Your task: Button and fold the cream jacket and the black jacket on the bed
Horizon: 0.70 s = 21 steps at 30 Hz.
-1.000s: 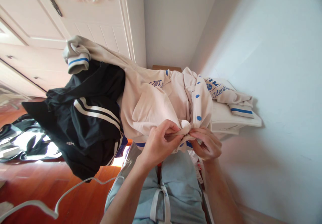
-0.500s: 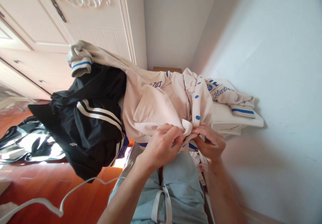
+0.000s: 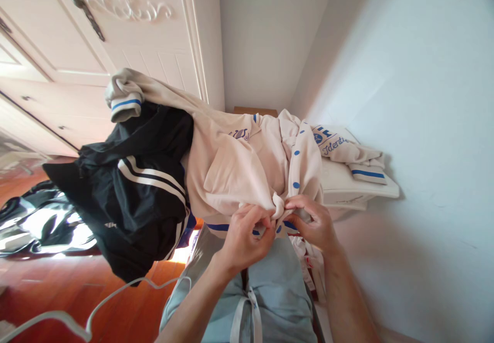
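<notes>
A cream jacket point(image 3: 239, 168) with blue snap buttons and blue-striped cuffs lies spread out in front of me, its hem towards my lap. My left hand point(image 3: 247, 237) pinches the front edge near the hem. Close beside it, my right hand point(image 3: 312, 222) grips the button placket point(image 3: 295, 183) between thumb and fingers. A fold of cream cloth bunches up between the two hands. One sleeve point(image 3: 127, 96) stretches to the far left, and the other, with blue lettering point(image 3: 330, 142), lies to the right. The fingertips partly hide the lowest button area.
Black clothing point(image 3: 146, 178) with white stripes hangs at the left, under the jacket's sleeve. A white cable point(image 3: 116, 296) loops over the wooden floor point(image 3: 77, 286). Beneath the right sleeve is a white surface point(image 3: 347, 186) against the wall point(image 3: 424, 127). A pale cabinet point(image 3: 154, 34) stands behind.
Both hands have shifted slightly left and nearer to me, still holding the jacket's front edges. My left hand has turned a little, with its thumb now showing at the cloth.
</notes>
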Motion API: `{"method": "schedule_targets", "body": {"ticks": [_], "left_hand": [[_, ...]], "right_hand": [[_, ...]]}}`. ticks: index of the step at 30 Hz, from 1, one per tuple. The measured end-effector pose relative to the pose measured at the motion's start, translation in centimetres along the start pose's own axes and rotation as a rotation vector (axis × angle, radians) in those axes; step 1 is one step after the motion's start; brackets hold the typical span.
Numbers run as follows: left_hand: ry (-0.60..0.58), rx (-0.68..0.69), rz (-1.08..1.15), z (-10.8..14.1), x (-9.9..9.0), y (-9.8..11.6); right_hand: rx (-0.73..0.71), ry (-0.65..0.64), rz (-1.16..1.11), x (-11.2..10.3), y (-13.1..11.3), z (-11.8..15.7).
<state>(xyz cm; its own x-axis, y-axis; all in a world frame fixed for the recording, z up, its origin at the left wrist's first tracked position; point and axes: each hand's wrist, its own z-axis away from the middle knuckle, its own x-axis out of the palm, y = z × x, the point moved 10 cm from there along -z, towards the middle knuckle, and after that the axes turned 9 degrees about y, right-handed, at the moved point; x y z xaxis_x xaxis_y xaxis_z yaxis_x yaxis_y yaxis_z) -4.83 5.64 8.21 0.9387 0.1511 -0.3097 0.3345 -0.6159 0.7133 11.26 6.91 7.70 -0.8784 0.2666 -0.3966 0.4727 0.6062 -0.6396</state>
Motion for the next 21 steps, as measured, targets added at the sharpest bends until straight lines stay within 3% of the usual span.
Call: {"method": "schedule_targets", "body": {"ticks": [4, 7, 11, 14, 19, 21], "left_hand": [[0.053, -0.064, 0.001, 0.9, -0.2, -0.9], [0.048, -0.012, -0.012, 0.9, 0.0, -0.5], [0.012, -0.006, -0.075, 0.4, 0.2, -0.7], [-0.017, -0.095, -0.077, 0.4, -0.1, -1.8], [0.010, -0.319, -0.017, 0.7, -0.5, -4.2], [0.041, -0.347, -0.003, 0.4, -0.3, -4.4]], "right_hand": [[0.358, -0.339, -0.012, 1.7, 3.2, 1.4], [0.558, -0.400, 0.076, 2.6, 5.4, 1.2], [0.662, -0.371, 0.107, 5.0, 6.8, -0.1], [0.709, -0.293, -0.056, 6.3, 6.7, -0.1], [0.821, 0.040, -0.474, 5.2, 6.3, 1.8], [0.849, 0.135, -0.600, 5.0, 6.1, 2.8]]}}
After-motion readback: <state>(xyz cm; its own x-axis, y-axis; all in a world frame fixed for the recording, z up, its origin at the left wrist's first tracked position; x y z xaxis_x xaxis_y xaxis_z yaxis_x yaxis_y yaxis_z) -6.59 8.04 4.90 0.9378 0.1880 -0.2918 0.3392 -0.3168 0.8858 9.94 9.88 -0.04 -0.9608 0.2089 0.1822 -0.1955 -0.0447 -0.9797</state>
